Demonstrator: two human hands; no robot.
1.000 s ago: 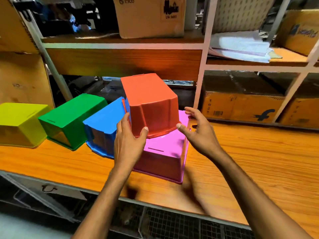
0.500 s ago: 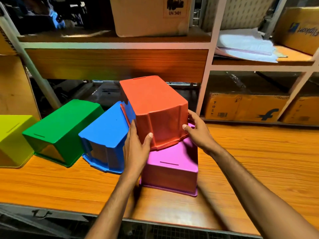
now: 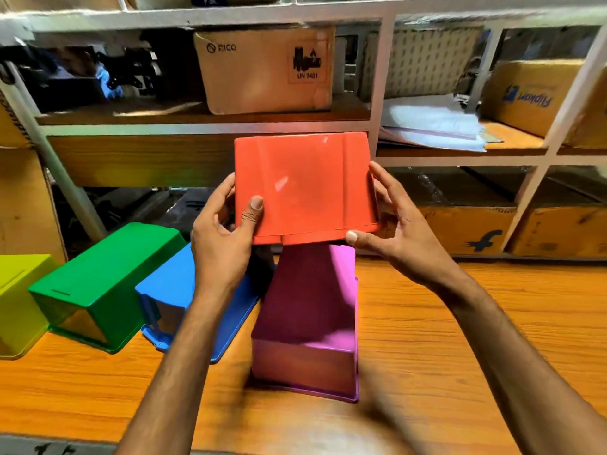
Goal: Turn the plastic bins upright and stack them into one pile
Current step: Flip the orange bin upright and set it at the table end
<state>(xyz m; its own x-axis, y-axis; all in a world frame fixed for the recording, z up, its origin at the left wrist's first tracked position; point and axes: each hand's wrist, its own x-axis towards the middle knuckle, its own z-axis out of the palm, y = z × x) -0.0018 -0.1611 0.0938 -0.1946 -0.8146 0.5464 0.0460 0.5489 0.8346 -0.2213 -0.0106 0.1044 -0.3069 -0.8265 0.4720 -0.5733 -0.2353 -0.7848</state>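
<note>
Above the worktop (image 3: pixel 460 339), mid-air, orange bin (image 3: pixel 303 185) held upside down by both hands: left hand (image 3: pixel 223 234) clamps its left side, thumb on the near face; right hand (image 3: pixel 391 224) clamps the right side, thumb under the rim. Pink bin (image 3: pixel 308 323) directly below, upturned. Blue bin (image 3: pixel 170 290), green bin (image 3: pixel 105 284), yellow bin (image 3: pixel 16 300) run toward the left edge, all inverted.

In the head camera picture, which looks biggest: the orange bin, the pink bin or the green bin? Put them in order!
1. Orange bin, held up near the camera, so unsure.
2. Pink bin and green bin: look about alike.
</note>
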